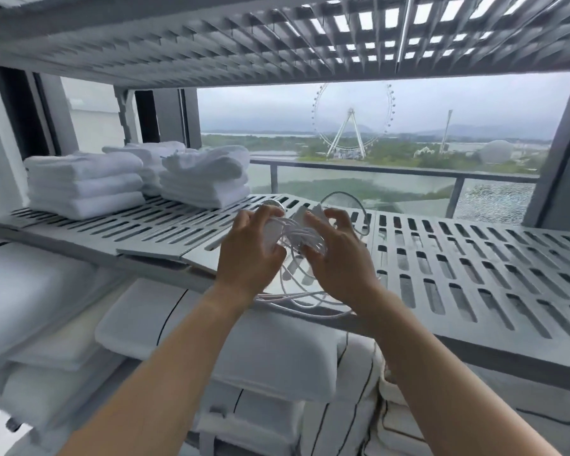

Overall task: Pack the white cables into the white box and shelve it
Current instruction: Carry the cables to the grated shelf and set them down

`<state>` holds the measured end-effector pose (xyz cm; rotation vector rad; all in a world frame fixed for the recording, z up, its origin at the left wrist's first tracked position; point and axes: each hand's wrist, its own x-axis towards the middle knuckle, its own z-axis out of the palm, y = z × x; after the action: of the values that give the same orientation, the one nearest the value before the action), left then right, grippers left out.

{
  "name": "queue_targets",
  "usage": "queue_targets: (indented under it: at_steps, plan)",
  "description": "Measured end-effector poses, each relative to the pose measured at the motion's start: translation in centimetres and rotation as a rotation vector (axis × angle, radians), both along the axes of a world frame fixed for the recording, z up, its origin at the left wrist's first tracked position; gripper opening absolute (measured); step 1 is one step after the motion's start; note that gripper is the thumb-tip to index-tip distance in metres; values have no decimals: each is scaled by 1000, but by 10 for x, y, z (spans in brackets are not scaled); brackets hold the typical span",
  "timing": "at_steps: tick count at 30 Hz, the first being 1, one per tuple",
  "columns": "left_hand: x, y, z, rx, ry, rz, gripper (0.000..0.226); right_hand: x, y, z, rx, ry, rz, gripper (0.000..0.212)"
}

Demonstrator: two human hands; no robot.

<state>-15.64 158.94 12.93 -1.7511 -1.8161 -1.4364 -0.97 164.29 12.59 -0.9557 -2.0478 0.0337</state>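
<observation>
White cables (298, 236): one tangled bundle, held between both hands above the front edge of the slatted grey shelf (474, 258), loose loops hanging below. Left hand (250, 248): fingers curled around the bundle's left side. Right hand (338, 255): fingers gripping its right side. Folded white towels (86, 182): stacked far left on the same shelf.

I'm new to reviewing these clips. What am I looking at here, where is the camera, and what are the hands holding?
No machine here: a person works with bare hands, filmed by one wide-angle camera on their head, looking forward and down. The left hand and right hand together hold a tangle of white cables above a grey slotted shelf. Folded white towels are stacked on that shelf to the left. Pillows lie on the level below. No white box can be clearly made out.
</observation>
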Motion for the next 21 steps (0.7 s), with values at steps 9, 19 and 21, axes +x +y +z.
queue_targets:
  at_steps: [9, 19, 21]
  plan:
    - [-10, 97, 2, -99, 1, -56, 48, -9, 88, 15, -94, -30, 11, 50]
    - [-19, 144, -35, -472, 181, 86, 53, 0, 132, -12, -192, -274, 28, 43]
    - [-20, 146, -38, -517, 205, 114, 59, 0, 133, -12, -200, -290, 16, 48]
